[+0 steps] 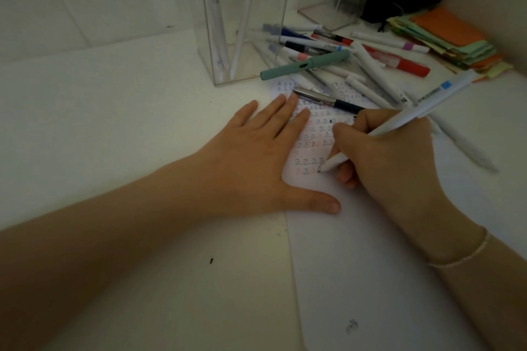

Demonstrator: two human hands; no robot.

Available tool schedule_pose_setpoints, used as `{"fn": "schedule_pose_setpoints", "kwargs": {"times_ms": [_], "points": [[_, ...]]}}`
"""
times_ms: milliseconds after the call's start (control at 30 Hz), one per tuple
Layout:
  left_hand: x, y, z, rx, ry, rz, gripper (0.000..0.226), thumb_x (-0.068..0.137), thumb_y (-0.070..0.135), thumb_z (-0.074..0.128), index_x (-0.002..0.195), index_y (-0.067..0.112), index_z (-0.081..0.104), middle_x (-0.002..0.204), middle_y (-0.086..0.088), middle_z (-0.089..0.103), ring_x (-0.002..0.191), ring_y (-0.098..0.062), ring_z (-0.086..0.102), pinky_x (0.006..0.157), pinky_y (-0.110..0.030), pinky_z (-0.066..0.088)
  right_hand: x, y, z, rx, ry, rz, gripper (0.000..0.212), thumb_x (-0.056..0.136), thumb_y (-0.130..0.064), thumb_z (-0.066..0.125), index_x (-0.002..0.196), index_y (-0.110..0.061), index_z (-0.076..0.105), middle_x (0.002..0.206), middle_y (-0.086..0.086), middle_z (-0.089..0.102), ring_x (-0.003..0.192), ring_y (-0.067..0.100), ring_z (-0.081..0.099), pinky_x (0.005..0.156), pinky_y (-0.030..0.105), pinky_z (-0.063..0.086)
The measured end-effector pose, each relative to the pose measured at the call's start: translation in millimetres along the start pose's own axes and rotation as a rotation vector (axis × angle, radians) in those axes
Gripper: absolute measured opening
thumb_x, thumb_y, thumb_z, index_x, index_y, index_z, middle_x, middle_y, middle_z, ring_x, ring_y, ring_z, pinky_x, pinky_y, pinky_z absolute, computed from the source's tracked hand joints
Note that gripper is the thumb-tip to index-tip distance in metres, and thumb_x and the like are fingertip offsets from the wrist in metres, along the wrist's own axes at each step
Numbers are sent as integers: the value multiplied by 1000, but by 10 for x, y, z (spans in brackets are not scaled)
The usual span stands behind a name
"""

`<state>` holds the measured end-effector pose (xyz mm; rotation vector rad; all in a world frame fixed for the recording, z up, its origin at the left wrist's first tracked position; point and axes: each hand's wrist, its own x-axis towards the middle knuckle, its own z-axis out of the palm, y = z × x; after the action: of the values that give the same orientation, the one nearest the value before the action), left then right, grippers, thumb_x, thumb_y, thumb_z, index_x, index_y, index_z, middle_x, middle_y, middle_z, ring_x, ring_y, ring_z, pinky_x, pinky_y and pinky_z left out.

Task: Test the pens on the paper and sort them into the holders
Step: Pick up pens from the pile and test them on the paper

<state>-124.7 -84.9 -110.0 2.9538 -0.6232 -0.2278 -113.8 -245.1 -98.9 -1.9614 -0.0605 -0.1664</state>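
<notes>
The right hand (385,151) grips a white pen (399,122), tip on the paper (356,265), barrel slanting up and right. The left hand (256,157) lies flat, holding the sheet. The holder (216,60) stands beyond the left hand, which is nearer it
</notes>
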Motion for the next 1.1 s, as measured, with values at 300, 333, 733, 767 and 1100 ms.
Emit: {"fn": "schedule_pose_setpoints", "kwargs": {"times_ms": [300,333,733,767,1100], "points": [[-21,6,20,-22,61,4,111,60,90,11,145,25,-21,152,5,-28,137,-5,-29,115,-35,-15,42,46,-71,156,-7,-18,26,82,-8,65,60,-3,53,57,23,60,37,14,46,38,21,38],[-25,4,23,-46,103,14,106,65,87,12,146,26,-17,153,6,-25,138,-5,-27,115,-36,-14,45,44,-85,212,-18,0,26,82,-11,68,60,-8,54,58,19,60,38,13,45,39,20,37],[43,-21,37,-246,563,322,39,95,40,36,118,25,65,130,10,57,140,-15,25,114,-53,8,17,-99,-133,525,-150,-21,31,75,-14,69,105,-13,61,68,9,67,56,20,62,53,25,51],[48,-24,37,-274,567,312,41,95,40,36,117,23,65,128,10,59,140,-14,25,114,-53,8,17,-110,-131,500,-90,-39,48,77,-8,67,121,-17,52,69,11,68,56,22,64,53,26,53],[66,-50,61,-240,581,320,39,95,38,37,110,23,70,122,13,62,139,-11,27,115,-48,4,14,-155,-122,375,-10,-182,70,78,9,67,132,-18,33,67,13,67,49,24,63,50,28,53]]}}
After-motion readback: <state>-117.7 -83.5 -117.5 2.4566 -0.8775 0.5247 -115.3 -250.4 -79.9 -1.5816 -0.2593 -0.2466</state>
